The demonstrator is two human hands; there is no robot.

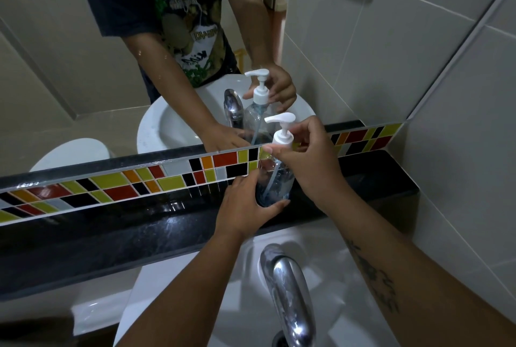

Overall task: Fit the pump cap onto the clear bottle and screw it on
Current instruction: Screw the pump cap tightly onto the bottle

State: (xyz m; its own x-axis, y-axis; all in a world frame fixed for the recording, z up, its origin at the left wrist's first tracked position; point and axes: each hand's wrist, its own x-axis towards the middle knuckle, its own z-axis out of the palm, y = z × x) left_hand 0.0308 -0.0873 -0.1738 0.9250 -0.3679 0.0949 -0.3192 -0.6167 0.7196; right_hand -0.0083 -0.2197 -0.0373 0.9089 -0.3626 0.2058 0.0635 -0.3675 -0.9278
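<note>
A clear bottle (275,179) with a little bluish liquid stands upright on the black shelf (139,232) behind the sink. The white pump cap (282,131) sits on its neck, nozzle pointing left, with its tube running down inside. My left hand (245,207) wraps the bottle's lower body from the left. My right hand (310,159) comes in from the right, its fingertips pinching the cap's white collar. How far the cap is threaded cannot be told.
A chrome tap (287,293) rises over the white sink (245,304) just below my hands. A strip of coloured tiles (111,184) and a mirror (83,67) back the shelf; the mirror repeats bottle and hands. A tiled wall (446,95) closes the right side.
</note>
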